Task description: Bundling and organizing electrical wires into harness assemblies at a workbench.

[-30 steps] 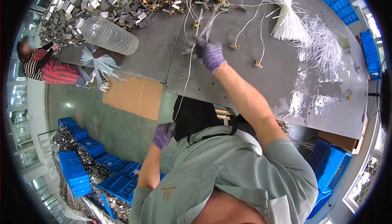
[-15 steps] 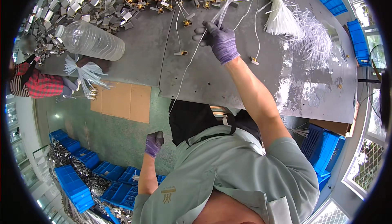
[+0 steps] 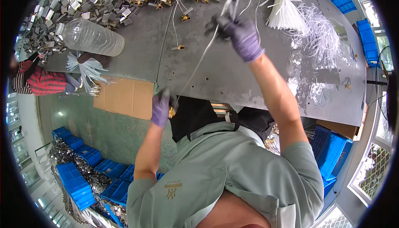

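Observation:
My left hand (image 3: 161, 108), in a purple glove with dark fingers, is closed at the table's front edge. A small brass-coloured piece (image 3: 171, 112) shows at its fingers. From there one white wire (image 3: 202, 60) runs slantwise up to my right hand (image 3: 240, 35), which is gloved alike and blurred over the table. White wires (image 3: 234, 3) stick up out of that right hand, its fingers bent around them. Left of it, a wire with a small brass-and-metal end piece (image 3: 178, 47) lies on the tabletop, near another such end piece (image 3: 185, 18).
Grey metal caps (image 3: 75, 4) are heaped at the far left beside a clear plastic bottle (image 3: 93, 40). White wire bundles (image 3: 283, 14) lie right on the grey table (image 3: 232, 82). Flattened cardboard (image 3: 124, 97) and blue crates (image 3: 75, 182) are on the floor. A person (image 3: 45, 77) is at far left.
My left hand has risen from beside my body to the table edge, and a brass-coloured piece now shows at its fingers. My right hand has shifted right with the wires.

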